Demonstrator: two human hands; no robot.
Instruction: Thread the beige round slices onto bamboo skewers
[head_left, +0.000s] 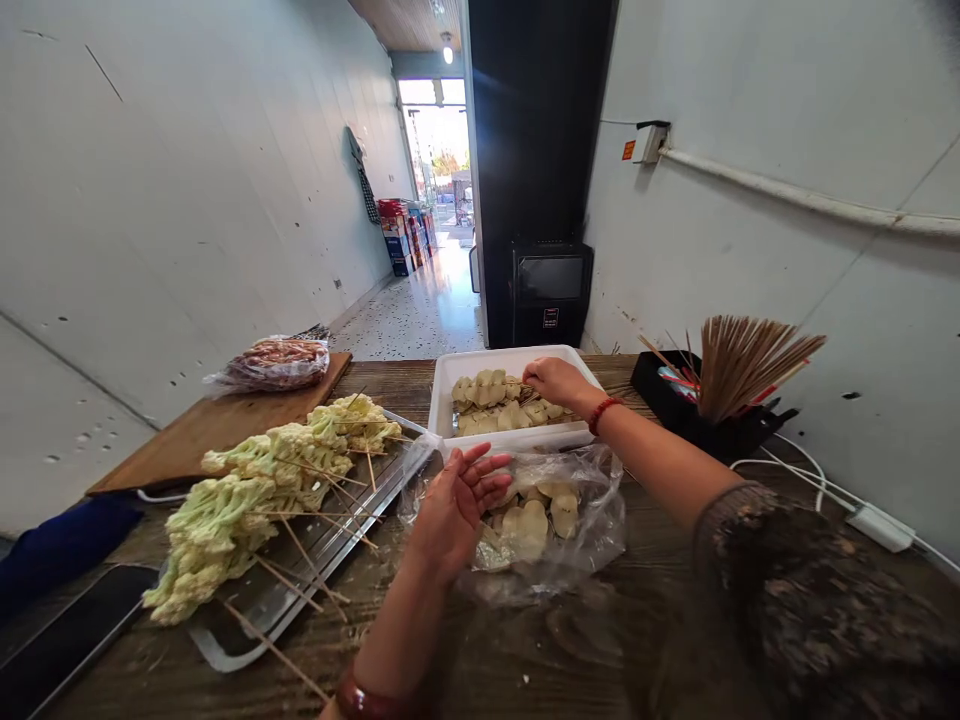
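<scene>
My left hand (459,505) is open, palm up with fingers spread, over the left side of a clear plastic bag (592,555). Inside the bag lie loose pale slices (525,530) that look like potato. Behind it stands a white plastic tray (441,400) holding rows of skewered potato slices (487,390). My right hand (559,382) reaches over the tray's right part, fingers pinched at the stick end of a skewer of potato slices; the fingertips are partly hidden. Skewered cauliflower (277,470) is heaped on a metal tray (300,590) to the left.
A black holder (660,400) with many bamboo skewers (739,370) stands at right, near a white cable (877,525). At left are a wooden board (187,440) bearing a bagged reddish food (274,362), a dark blue cloth (60,545) and a phone (75,640).
</scene>
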